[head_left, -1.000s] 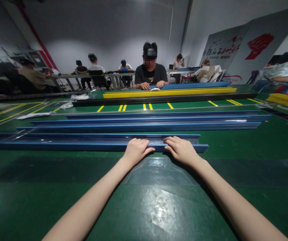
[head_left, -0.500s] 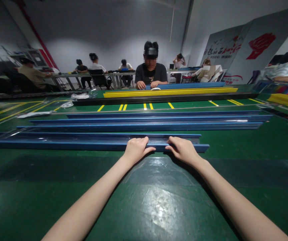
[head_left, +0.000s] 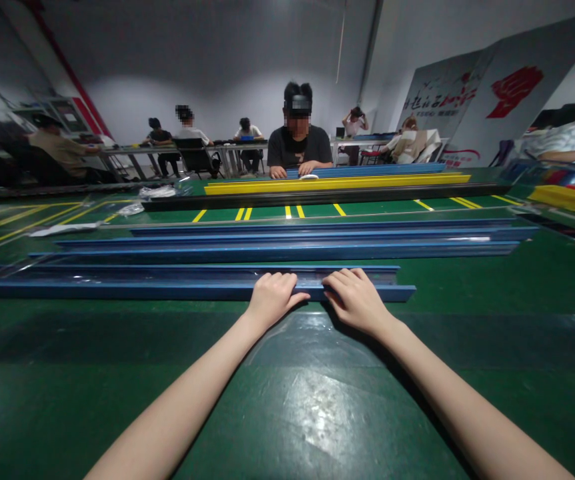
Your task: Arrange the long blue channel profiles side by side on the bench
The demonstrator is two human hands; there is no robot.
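While the left hand and right hand grip one edge of the long blue plastic trough on the shiny green desk, uneven pushing could make it slide.

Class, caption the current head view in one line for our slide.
Left hand and right hand hold the near wall of a blue channel on a green table, a yellow strip farther back.

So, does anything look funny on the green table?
Nothing looks spilled. The nearest blue channel sits farther left than the blue strips behind, so it looks out of line; crumpled plastic lies messily farther back.
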